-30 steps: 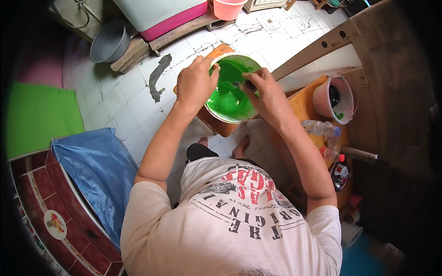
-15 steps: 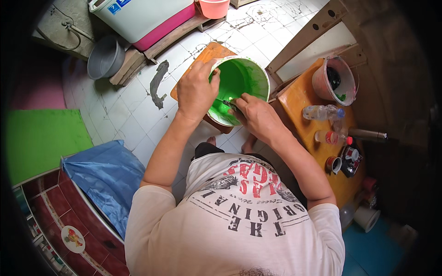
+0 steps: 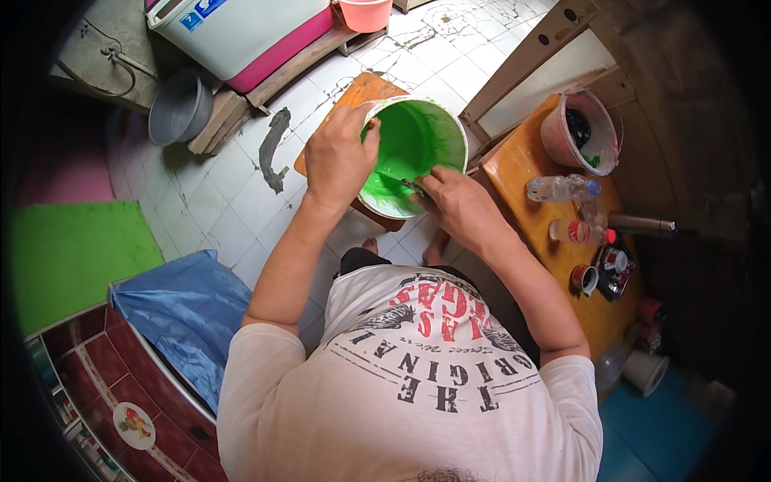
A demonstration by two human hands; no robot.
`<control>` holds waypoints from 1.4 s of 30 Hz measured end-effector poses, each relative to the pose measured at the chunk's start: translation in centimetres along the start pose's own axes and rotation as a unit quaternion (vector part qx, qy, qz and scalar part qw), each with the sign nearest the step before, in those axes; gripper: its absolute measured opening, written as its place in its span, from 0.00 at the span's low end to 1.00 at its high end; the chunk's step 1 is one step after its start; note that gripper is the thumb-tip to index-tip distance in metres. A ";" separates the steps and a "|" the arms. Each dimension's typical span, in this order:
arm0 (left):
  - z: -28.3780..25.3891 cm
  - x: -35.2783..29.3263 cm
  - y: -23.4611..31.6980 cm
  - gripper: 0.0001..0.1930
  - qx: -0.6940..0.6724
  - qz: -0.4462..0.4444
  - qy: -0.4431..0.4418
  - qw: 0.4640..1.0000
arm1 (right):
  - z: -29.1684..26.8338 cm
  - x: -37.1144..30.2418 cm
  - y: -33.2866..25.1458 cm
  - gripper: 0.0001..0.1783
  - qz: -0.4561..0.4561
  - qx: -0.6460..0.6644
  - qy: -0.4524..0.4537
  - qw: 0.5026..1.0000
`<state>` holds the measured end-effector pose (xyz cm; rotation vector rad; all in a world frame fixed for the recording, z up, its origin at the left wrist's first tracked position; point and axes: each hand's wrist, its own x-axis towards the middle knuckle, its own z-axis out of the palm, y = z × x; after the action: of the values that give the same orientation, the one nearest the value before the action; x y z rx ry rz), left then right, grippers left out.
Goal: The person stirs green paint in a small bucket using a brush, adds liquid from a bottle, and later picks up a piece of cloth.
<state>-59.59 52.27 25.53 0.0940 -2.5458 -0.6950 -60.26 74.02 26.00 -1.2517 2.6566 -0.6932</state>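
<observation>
A white bucket, smeared with green, stands on a wooden stool and leans toward me. Bright green paint lies inside and coats its inner wall. My left hand is closed over the bucket's left rim, thumb toward the opening. At the near right side of the rim, my right hand grips a thin stick-like tool, which reaches into the green paint. Fingers and paint hide most of this tool, so its kind does not show.
To the right, a wooden bench bears a stained pink bucket, a clear bottle, a red-capped bottle and a small open can. At the left are a grey basin, a dark rag and a blue sheet.
My right hand has shifted slightly, and the tool in it now lies at a different slant in the paint. My left hand keeps its hold on the rim.
</observation>
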 end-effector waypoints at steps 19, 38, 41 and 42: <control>0.3 0.1 0.1 0.11 0.006 -0.003 0.000 1.000 | 0.6 0.6 -0.3 0.12 0.013 0.040 0.028 0.999; 0.4 -0.5 0.8 0.12 0.002 0.030 0.001 1.000 | 0.8 -1.0 0.2 0.11 0.052 -0.012 0.049 0.997; 0.2 -0.5 1.1 0.12 -0.001 0.027 -0.004 1.000 | 1.0 -0.9 0.0 0.11 0.065 -0.011 0.083 0.994; 0.1 -0.4 1.2 0.12 -0.001 0.017 -0.012 1.000 | 1.1 -0.7 -0.2 0.11 0.065 0.008 0.096 0.993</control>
<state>-59.21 53.43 25.83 0.0407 -2.5635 -0.6886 -59.28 74.03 25.03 -1.0446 2.8482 -0.8521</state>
